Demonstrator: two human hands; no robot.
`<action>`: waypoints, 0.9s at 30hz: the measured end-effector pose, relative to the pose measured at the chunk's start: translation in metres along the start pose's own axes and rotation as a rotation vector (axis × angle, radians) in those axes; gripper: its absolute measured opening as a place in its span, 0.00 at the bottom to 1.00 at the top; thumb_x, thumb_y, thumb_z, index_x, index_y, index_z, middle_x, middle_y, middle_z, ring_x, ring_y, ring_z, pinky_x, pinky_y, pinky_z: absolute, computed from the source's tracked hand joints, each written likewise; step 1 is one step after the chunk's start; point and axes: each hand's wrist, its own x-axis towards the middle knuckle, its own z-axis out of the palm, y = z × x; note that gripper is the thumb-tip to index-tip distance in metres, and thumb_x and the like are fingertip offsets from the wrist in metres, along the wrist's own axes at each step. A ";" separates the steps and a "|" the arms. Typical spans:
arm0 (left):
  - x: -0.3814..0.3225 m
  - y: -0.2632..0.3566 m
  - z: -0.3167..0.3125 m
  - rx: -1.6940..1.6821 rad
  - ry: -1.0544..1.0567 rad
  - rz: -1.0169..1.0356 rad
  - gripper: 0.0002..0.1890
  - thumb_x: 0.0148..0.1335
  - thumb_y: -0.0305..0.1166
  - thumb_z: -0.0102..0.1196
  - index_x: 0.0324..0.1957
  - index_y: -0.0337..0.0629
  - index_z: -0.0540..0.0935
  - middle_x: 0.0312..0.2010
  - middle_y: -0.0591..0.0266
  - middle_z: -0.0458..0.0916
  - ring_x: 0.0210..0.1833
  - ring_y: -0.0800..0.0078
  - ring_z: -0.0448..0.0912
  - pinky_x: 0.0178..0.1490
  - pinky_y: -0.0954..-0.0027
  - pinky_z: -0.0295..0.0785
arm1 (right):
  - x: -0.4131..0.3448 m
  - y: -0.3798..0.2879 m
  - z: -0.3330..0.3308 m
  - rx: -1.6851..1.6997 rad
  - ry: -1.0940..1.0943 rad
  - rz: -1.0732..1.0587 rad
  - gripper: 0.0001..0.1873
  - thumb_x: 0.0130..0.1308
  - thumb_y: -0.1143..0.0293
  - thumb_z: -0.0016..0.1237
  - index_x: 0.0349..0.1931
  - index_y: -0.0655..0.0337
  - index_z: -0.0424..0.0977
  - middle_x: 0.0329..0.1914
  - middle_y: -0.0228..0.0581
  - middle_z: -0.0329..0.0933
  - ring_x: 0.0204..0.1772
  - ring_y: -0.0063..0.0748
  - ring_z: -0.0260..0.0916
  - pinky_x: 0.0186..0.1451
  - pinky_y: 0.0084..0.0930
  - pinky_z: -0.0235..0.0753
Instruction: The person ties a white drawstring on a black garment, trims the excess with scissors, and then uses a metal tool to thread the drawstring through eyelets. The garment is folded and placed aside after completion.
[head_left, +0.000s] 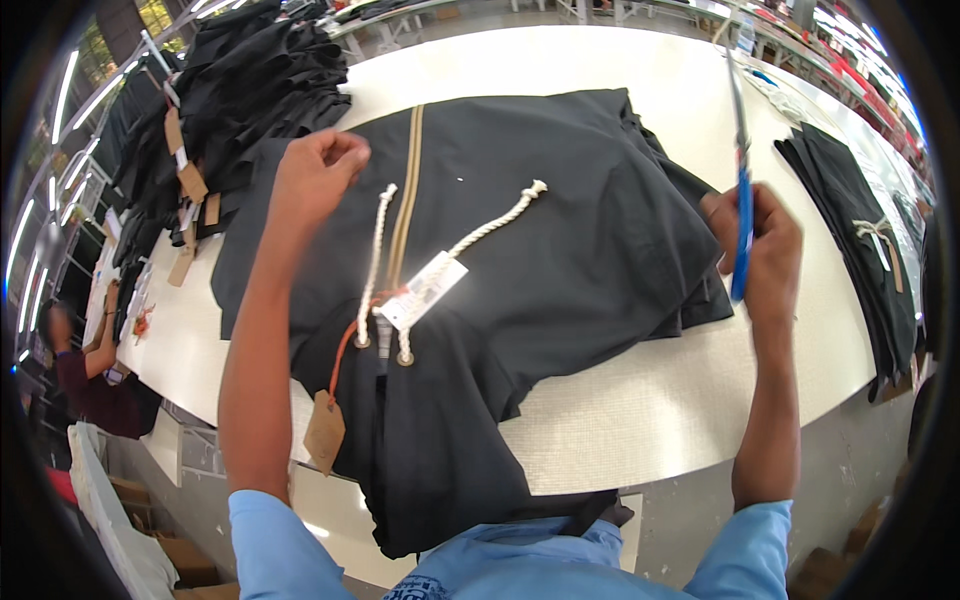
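Observation:
A dark hooded jacket lies spread over the table, its hood hanging over the near edge. White cords with knotted ends come out of metal eyelets by the neck. A white printed tag and a brown card tag on an orange string hang at the collar. My left hand is above the jacket's left side, fingers curled and thumb against forefinger, with nothing visible in it. Past the jacket's right edge, my right hand grips blue-handled scissors, seen edge-on with blades pointing away from me.
Dark garments with brown tags are heaped at the back left. Folded dark garments lie along the right edge of the pale table. A person is at the far left. A clear bottle stands at the back right.

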 end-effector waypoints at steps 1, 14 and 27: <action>0.002 -0.014 0.000 0.098 -0.048 0.011 0.11 0.65 0.34 0.63 0.41 0.35 0.87 0.30 0.61 0.86 0.33 0.78 0.82 0.38 0.74 0.74 | 0.015 0.002 -0.017 -0.065 0.052 0.018 0.16 0.61 0.61 0.69 0.33 0.64 0.78 0.23 0.28 0.73 0.24 0.15 0.65 0.29 0.18 0.67; 0.008 -0.076 0.032 0.041 -0.181 0.049 0.11 0.70 0.34 0.61 0.36 0.33 0.83 0.27 0.69 0.80 0.31 0.85 0.73 0.37 0.78 0.68 | 0.074 0.108 -0.155 -1.157 0.072 0.609 0.31 0.54 0.53 0.67 0.57 0.55 0.78 0.57 0.43 0.83 0.60 0.43 0.80 0.57 0.41 0.77; 0.013 -0.142 0.040 -0.174 -0.060 0.101 0.12 0.74 0.35 0.57 0.47 0.35 0.82 0.36 0.69 0.81 0.38 0.84 0.75 0.44 0.79 0.70 | 0.061 0.084 -0.076 -0.934 -0.053 0.188 0.18 0.57 0.56 0.66 0.38 0.63 0.86 0.34 0.46 0.86 0.38 0.39 0.84 0.45 0.34 0.81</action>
